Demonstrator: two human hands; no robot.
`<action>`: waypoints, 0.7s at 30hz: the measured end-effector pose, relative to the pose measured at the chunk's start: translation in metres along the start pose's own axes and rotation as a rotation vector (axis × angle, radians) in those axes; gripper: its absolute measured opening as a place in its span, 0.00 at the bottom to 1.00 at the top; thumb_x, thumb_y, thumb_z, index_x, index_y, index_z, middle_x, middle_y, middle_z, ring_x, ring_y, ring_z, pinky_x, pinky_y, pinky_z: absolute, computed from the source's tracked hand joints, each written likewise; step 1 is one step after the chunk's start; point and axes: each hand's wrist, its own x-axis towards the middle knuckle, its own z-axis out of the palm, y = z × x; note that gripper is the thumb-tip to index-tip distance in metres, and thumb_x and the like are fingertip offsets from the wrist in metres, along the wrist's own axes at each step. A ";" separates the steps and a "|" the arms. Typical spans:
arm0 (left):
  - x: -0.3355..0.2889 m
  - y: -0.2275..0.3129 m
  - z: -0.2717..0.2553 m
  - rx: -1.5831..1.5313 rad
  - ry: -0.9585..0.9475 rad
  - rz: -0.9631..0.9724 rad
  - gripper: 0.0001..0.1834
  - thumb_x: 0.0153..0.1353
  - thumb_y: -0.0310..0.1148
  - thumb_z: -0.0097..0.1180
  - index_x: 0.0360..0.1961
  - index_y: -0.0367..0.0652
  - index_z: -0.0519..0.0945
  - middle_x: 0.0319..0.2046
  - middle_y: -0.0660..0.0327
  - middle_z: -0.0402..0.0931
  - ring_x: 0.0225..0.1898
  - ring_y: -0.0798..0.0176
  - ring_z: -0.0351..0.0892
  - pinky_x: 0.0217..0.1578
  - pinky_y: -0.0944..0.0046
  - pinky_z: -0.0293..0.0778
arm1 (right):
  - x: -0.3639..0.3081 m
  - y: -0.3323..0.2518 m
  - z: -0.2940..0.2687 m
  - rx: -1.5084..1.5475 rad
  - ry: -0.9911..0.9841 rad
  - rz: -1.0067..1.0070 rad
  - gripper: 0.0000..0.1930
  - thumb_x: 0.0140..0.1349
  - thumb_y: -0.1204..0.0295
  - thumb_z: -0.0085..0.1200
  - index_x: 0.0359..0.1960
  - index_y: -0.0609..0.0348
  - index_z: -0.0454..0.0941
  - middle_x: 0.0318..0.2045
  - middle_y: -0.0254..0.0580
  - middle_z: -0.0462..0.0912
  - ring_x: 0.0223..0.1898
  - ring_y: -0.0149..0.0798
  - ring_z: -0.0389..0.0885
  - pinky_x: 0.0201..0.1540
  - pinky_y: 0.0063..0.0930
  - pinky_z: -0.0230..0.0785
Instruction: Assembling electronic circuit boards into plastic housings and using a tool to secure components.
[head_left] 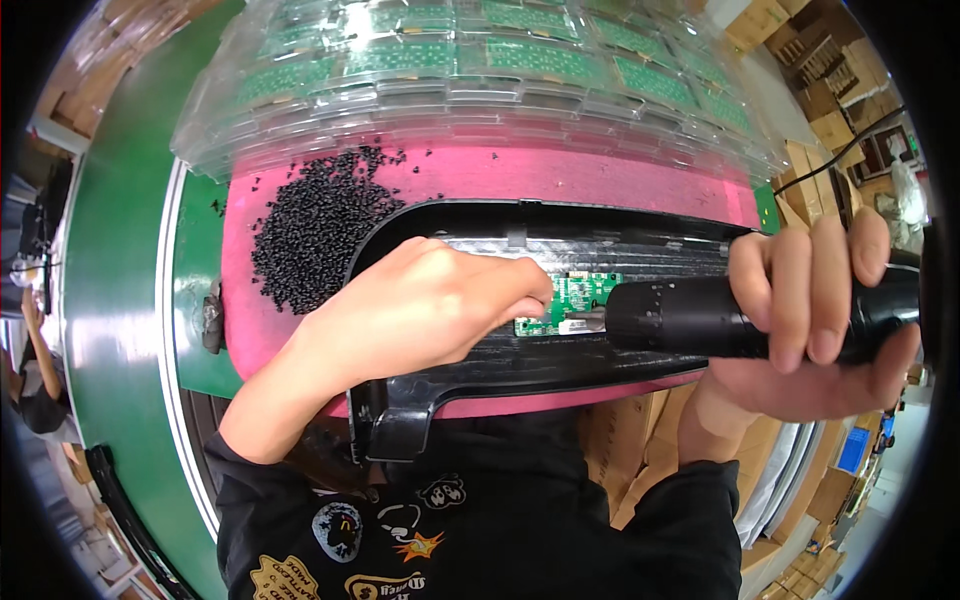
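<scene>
My right hand (815, 300) is wrapped around a black electric screwdriver (670, 318), which lies almost level and points left. Its tip reaches the small green circuit board (575, 292) inside a long black plastic housing (570, 375). At the board's left end, my left hand (430, 300) is closed with its fingertips pinched together. Whatever those fingers hold, if anything, is hidden. A pale connector on the board shows just beside the screwdriver's tip. The housing lies open side up, and my left forearm crosses its left end.
A heap of small black screws (320, 225) is spread on the pink mat (610, 180) left of the housing. Stacked clear plastic trays (460, 115) with green boards stand behind. A green bench (120, 300) runs along the left; cardboard boxes (830, 130) are at right.
</scene>
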 end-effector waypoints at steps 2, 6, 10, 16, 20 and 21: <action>0.000 0.002 0.001 0.037 0.027 0.066 0.09 0.58 0.29 0.65 0.37 0.40 0.79 0.27 0.58 0.82 0.25 0.53 0.82 0.24 0.61 0.78 | 0.001 0.006 0.009 0.045 0.004 -0.090 0.17 0.61 0.60 0.57 0.41 0.55 0.64 0.22 0.28 0.74 0.20 0.25 0.73 0.32 0.22 0.65; 0.000 0.000 0.001 0.046 0.069 0.118 0.09 0.57 0.29 0.65 0.37 0.40 0.78 0.28 0.59 0.81 0.27 0.53 0.82 0.24 0.60 0.77 | 0.002 0.011 0.014 0.028 -0.023 -0.105 0.18 0.60 0.61 0.58 0.40 0.55 0.64 0.21 0.28 0.73 0.19 0.24 0.72 0.31 0.22 0.65; 0.001 0.002 -0.001 0.075 0.030 0.101 0.10 0.56 0.28 0.66 0.36 0.39 0.78 0.27 0.59 0.80 0.27 0.53 0.82 0.24 0.59 0.77 | 0.004 0.014 0.014 0.035 0.000 -0.121 0.18 0.59 0.61 0.60 0.40 0.54 0.64 0.22 0.28 0.74 0.19 0.24 0.72 0.31 0.22 0.65; 0.002 0.001 -0.002 0.052 0.149 0.090 0.08 0.55 0.24 0.64 0.35 0.38 0.78 0.26 0.57 0.78 0.25 0.52 0.80 0.25 0.58 0.76 | 0.010 0.016 0.013 -0.061 -0.015 -0.046 0.20 0.61 0.57 0.57 0.45 0.56 0.66 0.23 0.28 0.74 0.20 0.25 0.71 0.33 0.25 0.62; 0.003 -0.004 -0.001 0.115 0.174 0.027 0.07 0.55 0.23 0.63 0.35 0.37 0.79 0.27 0.56 0.79 0.26 0.50 0.80 0.27 0.58 0.76 | 0.014 0.035 0.004 -0.179 -0.077 0.045 0.23 0.64 0.49 0.53 0.45 0.56 0.67 0.22 0.27 0.72 0.19 0.24 0.68 0.28 0.23 0.59; 0.002 -0.006 0.000 0.126 0.211 -0.003 0.06 0.55 0.22 0.63 0.35 0.36 0.80 0.28 0.55 0.79 0.26 0.50 0.80 0.27 0.58 0.77 | 0.013 0.041 0.009 -0.260 0.001 0.033 0.25 0.63 0.46 0.53 0.44 0.56 0.67 0.20 0.27 0.71 0.17 0.24 0.65 0.26 0.22 0.58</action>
